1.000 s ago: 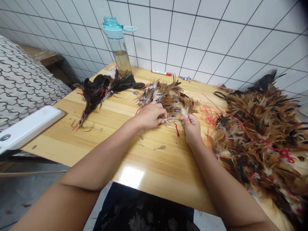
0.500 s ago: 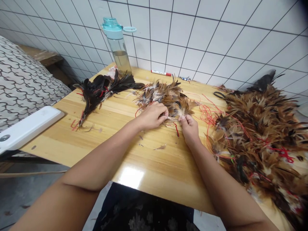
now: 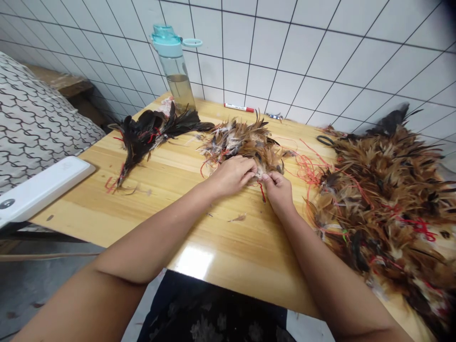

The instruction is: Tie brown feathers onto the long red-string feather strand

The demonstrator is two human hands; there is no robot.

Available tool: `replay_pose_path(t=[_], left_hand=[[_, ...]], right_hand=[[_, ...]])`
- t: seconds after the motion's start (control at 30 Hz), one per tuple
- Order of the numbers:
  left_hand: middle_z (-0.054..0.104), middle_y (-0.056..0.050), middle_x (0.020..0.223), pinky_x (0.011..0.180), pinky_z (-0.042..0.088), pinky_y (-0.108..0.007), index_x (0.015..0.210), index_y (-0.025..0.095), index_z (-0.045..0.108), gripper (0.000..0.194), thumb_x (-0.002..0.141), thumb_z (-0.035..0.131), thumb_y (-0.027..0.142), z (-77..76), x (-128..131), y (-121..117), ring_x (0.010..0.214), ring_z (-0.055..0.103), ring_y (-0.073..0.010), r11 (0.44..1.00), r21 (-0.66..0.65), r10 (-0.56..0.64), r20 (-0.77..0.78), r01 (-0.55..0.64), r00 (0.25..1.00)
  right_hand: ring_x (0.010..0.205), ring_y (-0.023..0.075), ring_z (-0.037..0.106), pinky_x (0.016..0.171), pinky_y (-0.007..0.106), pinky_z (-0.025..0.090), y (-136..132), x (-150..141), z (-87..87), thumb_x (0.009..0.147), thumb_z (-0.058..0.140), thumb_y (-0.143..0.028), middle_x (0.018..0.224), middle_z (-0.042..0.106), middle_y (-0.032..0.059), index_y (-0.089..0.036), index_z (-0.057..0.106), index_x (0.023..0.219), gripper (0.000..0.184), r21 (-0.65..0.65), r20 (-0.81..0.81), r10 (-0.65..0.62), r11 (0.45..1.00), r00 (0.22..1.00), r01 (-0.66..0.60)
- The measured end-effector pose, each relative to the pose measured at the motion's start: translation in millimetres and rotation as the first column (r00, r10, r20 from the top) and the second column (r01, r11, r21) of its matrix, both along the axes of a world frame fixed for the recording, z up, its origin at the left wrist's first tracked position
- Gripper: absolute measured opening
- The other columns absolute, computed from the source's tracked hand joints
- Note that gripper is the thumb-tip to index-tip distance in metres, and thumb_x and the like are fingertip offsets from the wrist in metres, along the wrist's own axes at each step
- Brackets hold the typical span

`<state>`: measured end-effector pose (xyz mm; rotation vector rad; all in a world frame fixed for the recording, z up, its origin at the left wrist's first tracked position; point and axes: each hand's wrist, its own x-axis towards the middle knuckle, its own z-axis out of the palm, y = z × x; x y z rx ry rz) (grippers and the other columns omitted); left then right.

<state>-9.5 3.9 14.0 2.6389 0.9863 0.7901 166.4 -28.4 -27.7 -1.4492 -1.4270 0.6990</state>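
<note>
A small heap of brown feathers (image 3: pixel 245 142) lies in the middle of the wooden table (image 3: pixel 171 209). My left hand (image 3: pixel 233 175) is closed on the near edge of this heap, fingers pinched round feather stems. My right hand (image 3: pixel 278 190) is closed too, pinching the stems of the same bunch, and its fingertips meet the left hand's. A short red thread (image 3: pixel 262 191) lies on the table just below the two hands.
A big pile of brown feathers with red strings (image 3: pixel 384 199) fills the table's right side. Black feathers (image 3: pixel 149 130) lie at the back left by a water bottle (image 3: pixel 175 66). A red marker (image 3: pixel 239 108) rests by the tiled wall. A white device (image 3: pixel 39 187) sits at the left edge.
My right hand has slid left until it meets my left hand, bringing its small tuft of feathers against the heap. My left hand has edged slightly right.
</note>
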Motion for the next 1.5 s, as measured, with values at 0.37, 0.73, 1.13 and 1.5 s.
replay_pose_path(t=[0.37,0.73,1.13,1.5], left_hand=[[0.065,-0.006,0.089,0.081,0.043,-0.031,0.090,0.016,0.062,0.015,0.092,0.047,0.018,-3.3,-2,3,0.086,0.056,-0.0184,0.995,0.104,-0.005,0.039,0.001,0.999],[0.065,-0.007,0.088,0.080,0.042,-0.030,0.089,0.016,0.064,0.020,0.094,0.045,0.020,-3.9,-1,2,0.086,0.053,-0.0188,0.986,0.164,-0.023,-0.003,0.023,1.000],[0.063,-0.006,0.083,0.077,0.042,-0.028,0.085,0.017,0.065,0.024,0.095,0.044,0.023,1.8,2,-4,0.083,0.052,-0.0175,0.982,0.172,-0.077,-0.042,0.084,0.996],[0.067,-0.008,0.099,0.087,0.043,-0.037,0.101,0.017,0.065,0.019,0.087,0.052,0.015,-1.9,-17,15,0.095,0.055,-0.0220,0.939,0.182,0.260,0.181,-0.293,0.948]], right_hand=[[0.069,0.0156,0.055,0.069,0.028,0.042,2,1,-3.1,0.079,0.057,-0.038,0.067,0.064,0.0006,-0.018,0.067,0.068,0.025,-0.051,-0.081,0.042,0.998,0.996,-0.046],[0.065,0.0148,0.057,0.066,0.028,0.044,4,4,-2.5,0.074,0.063,-0.043,0.069,0.068,0.0013,-0.019,0.069,0.067,0.026,-0.125,-0.188,0.120,0.982,0.975,-0.145],[0.069,0.0179,0.059,0.070,0.031,0.046,5,4,-2.6,0.071,0.068,-0.048,0.070,0.068,0.0033,-0.020,0.068,0.067,0.028,-0.161,-0.206,0.214,0.955,0.955,-0.249],[0.051,0.0090,0.029,0.051,0.024,0.027,0,3,15.4,0.074,0.065,-0.052,0.056,0.040,-0.0062,-0.020,0.055,0.071,0.033,-0.101,-0.458,0.042,0.990,0.888,-0.099]])
